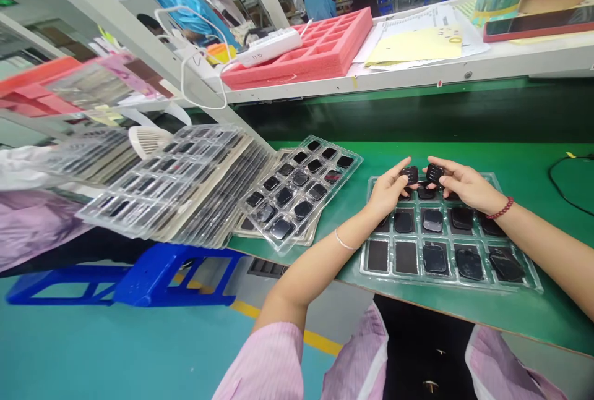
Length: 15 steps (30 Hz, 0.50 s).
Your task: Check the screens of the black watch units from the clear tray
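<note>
My left hand (390, 188) pinches a small black rounded-square piece (410, 174) between thumb and fingers. A similar black piece (435, 174), with light marks on its face, is gripped in my right hand (464, 185). Both hands are above the far row of a clear plastic tray (364, 264), holding the two pieces close together but apart. Dark, glossy rounded-square pieces (435, 259) lie in several of the tray's pockets. Two pockets at the near left show only a flat dark bottom (378, 256). My fingers and the held pieces partly hide the far row.
Left of my tray, another clear tray (320, 202) with dark pieces lies aslant on others. Beyond it leans a tall stack of trays (199, 202). A shelf (408, 72) carries pink foam (315, 54), a power strip (273, 46) and papers (413, 47). A black cable (557, 183) lies right.
</note>
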Motion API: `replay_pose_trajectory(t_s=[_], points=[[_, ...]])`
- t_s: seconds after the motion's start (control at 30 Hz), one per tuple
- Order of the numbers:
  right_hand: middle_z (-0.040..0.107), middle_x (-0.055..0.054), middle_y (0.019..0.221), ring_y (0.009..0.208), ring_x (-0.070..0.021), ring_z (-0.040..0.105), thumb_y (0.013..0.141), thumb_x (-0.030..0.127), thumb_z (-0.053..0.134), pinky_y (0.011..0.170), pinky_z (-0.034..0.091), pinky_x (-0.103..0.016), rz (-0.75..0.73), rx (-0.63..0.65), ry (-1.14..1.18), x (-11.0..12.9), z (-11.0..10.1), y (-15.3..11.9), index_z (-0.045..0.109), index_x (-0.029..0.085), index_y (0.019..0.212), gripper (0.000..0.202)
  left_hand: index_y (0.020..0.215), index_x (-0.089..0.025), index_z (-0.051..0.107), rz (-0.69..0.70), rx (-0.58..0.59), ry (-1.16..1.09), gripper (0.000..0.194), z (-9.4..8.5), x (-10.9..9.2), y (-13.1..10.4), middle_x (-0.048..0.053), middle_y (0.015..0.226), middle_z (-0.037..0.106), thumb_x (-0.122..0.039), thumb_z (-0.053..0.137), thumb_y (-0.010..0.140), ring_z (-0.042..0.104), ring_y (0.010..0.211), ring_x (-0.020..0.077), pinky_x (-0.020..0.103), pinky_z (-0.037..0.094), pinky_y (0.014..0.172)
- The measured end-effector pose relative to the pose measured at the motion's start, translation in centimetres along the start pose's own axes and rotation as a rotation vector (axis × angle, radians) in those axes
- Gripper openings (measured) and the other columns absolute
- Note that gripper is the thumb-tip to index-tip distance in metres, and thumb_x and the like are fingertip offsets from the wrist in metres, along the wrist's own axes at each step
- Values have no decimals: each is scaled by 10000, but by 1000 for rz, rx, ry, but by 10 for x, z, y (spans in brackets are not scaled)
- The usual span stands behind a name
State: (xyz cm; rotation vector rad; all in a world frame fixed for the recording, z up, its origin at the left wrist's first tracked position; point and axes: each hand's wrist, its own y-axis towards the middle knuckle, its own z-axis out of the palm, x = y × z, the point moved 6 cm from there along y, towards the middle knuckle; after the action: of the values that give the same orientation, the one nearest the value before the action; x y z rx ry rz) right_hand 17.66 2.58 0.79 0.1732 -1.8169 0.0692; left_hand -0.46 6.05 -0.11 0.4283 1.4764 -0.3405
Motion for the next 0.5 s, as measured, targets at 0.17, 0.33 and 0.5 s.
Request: replay_pose_trajectory(t_s=[0.17,0.33,0.5], points=[[614,-127,1283,769,-173,657,791,395,714,564,534,-271,47,-13,123,1,0,1,584,195,1330,589,1479,-190,443,-55,-2,-60,635,0,2,0,127,1299,621,-375,601,893,703,909,180,193,499,618],[637,-121,1213,696,-145,635,784,399,744,566,553,-282,42,-23,136,3,-2,-1,599,188,1283,561,1470,-197,462,-59,0,-89,600,0,-1,0,106,1206,669,-344,579,900,694,811,144,184,467,581],[603,-116,1270,747,-154,651,797,390,754,619,593,-310,-1,-9,199,8,0,-3,581,216,1307,566,1390,-164,560,-87,-10,-68,517,-2,0,0,35,792,686,-319,577,897,615,589,93,175,359,492]])
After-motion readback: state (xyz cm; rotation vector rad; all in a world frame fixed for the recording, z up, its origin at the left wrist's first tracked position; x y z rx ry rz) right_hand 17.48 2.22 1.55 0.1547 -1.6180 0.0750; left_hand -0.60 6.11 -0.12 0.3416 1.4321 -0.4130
